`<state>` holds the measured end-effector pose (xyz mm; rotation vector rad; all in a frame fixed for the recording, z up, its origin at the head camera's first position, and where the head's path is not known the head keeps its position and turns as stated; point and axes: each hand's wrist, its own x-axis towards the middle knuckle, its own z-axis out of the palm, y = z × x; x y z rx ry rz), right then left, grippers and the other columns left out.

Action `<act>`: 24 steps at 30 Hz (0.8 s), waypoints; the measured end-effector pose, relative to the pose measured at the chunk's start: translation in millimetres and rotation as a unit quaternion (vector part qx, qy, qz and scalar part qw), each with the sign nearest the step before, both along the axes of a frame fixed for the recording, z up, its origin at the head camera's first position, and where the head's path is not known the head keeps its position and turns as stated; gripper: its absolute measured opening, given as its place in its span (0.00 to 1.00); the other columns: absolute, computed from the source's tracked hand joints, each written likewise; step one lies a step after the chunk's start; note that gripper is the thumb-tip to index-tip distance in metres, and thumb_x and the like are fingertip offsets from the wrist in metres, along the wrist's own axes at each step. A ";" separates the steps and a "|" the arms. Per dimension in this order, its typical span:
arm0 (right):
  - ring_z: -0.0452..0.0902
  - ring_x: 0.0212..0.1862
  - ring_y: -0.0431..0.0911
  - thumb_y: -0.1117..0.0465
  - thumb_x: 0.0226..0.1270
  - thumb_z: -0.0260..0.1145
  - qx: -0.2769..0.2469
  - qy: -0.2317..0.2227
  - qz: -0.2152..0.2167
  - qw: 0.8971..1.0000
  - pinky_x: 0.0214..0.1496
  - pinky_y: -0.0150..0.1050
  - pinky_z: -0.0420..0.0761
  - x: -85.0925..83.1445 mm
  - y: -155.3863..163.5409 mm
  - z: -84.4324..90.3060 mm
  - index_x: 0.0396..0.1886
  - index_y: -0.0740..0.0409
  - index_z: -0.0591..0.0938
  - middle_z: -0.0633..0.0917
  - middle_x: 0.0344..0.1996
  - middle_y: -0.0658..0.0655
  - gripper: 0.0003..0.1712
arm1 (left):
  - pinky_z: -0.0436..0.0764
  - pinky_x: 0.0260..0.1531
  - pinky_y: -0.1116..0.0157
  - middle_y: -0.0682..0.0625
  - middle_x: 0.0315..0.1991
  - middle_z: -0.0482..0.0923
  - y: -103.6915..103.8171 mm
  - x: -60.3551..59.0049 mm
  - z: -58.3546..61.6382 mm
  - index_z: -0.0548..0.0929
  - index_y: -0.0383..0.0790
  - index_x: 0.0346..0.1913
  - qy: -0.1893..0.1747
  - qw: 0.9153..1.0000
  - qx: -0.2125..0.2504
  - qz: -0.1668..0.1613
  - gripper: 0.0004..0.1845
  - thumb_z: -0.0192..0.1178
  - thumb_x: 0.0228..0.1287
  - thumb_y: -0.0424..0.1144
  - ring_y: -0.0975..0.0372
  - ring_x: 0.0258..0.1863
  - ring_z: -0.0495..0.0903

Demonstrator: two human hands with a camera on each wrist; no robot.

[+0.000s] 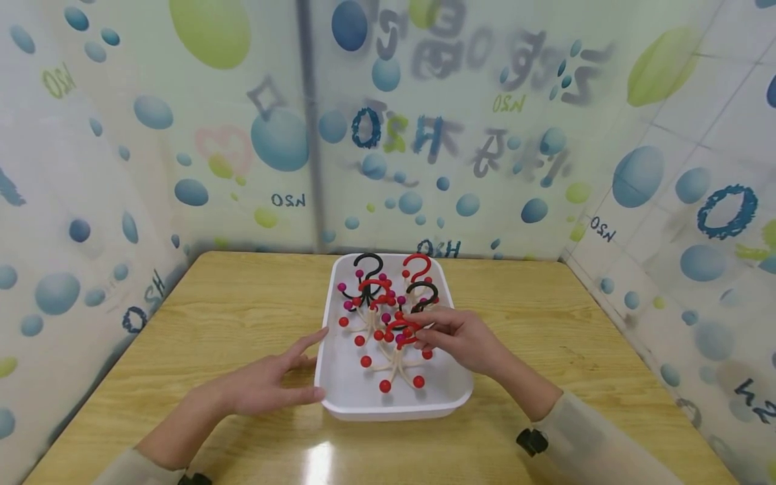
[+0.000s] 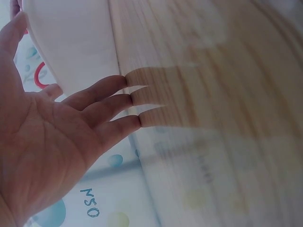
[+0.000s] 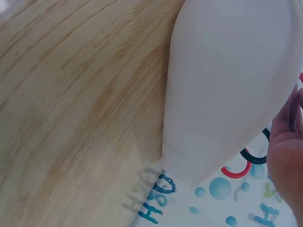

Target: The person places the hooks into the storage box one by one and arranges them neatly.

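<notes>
Hands frame a white tray (image 1: 339, 397) that sits on the wooden desk (image 1: 230, 316), near its middle. On the near left, the left hand (image 1: 267, 384) lies flat with its fingers straight and spread, the fingertips just at the tray's left rim; the left wrist view shows the same open palm (image 2: 47, 151) beside the tray's white wall (image 2: 75, 42). On the right, the right hand (image 1: 463, 340) reaches over the tray's right rim and pinches the red hook (image 1: 401, 330) of a small hanger toy between thumb and fingers. Under that hook, pale arms tipped with red balls (image 1: 384, 386) splay out over the tray floor. Farther back in the tray stand more of these pieces, crowded together: a black hook (image 1: 368, 263) at the far left, another red hook (image 1: 417, 265) at the far right, and magenta balls (image 1: 341, 287) among them. Beyond the desk rise walls (image 1: 242, 148) covered in a sheet printed with blue and green bubbles.
</notes>
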<state>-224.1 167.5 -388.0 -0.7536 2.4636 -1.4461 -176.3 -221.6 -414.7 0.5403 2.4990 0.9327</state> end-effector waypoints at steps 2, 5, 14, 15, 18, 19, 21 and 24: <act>0.91 0.43 0.46 0.63 0.81 0.69 0.002 0.000 -0.002 1.000 0.52 0.31 0.90 0.3 -0.1 0.1 0.71 0.47 0.87 0.92 0.49 0.57 0.22 | 0.66 0.75 0.25 0.37 0.78 0.76 0.1 -0.1 -0.6 0.46 0.63 0.91 0.002 1.000 0.001 -0.001 0.53 0.67 0.74 0.65 0.34 0.81 0.69; 0.91 0.43 0.47 0.63 0.81 0.69 -0.001 -0.001 -0.002 1.000 0.52 0.30 0.90 0.9 -0.4 0.6 0.71 0.46 0.87 0.92 0.49 0.59 0.22 | 0.66 0.75 0.25 0.37 0.78 0.76 0.4 -0.2 -1.3 0.46 0.63 0.91 0.001 1.000 0.000 0.000 0.54 0.67 0.74 0.65 0.34 0.81 0.69; 0.93 0.42 0.50 0.64 0.81 0.69 -0.011 -0.004 0.003 1.000 0.51 0.31 0.90 1.1 -1.3 0.0 0.73 0.47 0.85 0.92 0.48 0.62 0.25 | 0.66 0.75 0.25 0.39 0.78 0.77 -1.6 -1.5 -1.8 0.45 0.64 0.91 0.004 1.000 -0.003 -0.004 0.53 0.67 0.75 0.65 0.34 0.81 0.69; 0.93 0.42 0.49 0.64 0.81 0.69 -0.010 -0.004 0.002 1.000 0.52 0.31 0.91 0.8 -1.1 0.0 0.73 0.47 0.85 0.92 0.48 0.62 0.25 | 0.66 0.75 0.25 0.39 0.78 0.77 -1.9 -1.8 -1.9 0.45 0.65 0.91 0.003 1.000 -0.003 -0.004 0.53 0.67 0.75 0.65 0.34 0.81 0.69; 0.93 0.42 0.47 0.63 0.81 0.70 -0.002 -0.002 -0.002 1.000 0.52 0.33 0.91 0.1 1.5 0.3 0.75 0.45 0.84 0.91 0.51 0.60 0.26 | 0.65 0.76 0.25 0.40 0.78 0.76 -2.4 -1.7 -2.1 0.44 0.66 0.91 -0.002 1.000 -0.004 0.001 0.53 0.66 0.75 0.65 0.35 0.81 0.68; 0.93 0.43 0.46 0.62 0.81 0.70 0.001 -0.003 -0.006 1.000 0.53 0.34 0.92 -0.2 3.0 0.7 0.76 0.45 0.83 0.91 0.53 0.60 0.27 | 0.65 0.76 0.25 0.41 0.79 0.76 -2.4 -1.6 -1.6 0.43 0.66 0.91 -0.005 1.000 -0.004 0.003 0.54 0.66 0.75 0.65 0.36 0.82 0.68; 0.93 0.45 0.45 0.61 0.81 0.70 0.003 -0.006 -0.017 1.000 0.55 0.36 0.92 -0.4 7.0 1.9 0.77 0.46 0.81 0.90 0.58 0.60 0.28 | 0.65 0.77 0.26 0.42 0.80 0.75 -2.0 -1.9 0.0 0.42 0.66 0.91 -0.002 1.000 -0.006 0.009 0.55 0.66 0.75 0.65 0.36 0.82 0.67; 0.92 0.49 0.48 0.57 0.82 0.70 0.010 0.003 -0.045 0.999 0.58 0.42 0.92 0.5 15.3 5.6 0.78 0.48 0.80 0.88 0.65 0.59 0.28 | 0.67 0.76 0.27 0.41 0.82 0.72 -0.4 -3.1 5.7 0.42 0.62 0.91 0.028 0.999 -0.011 0.023 0.55 0.65 0.76 0.66 0.35 0.82 0.67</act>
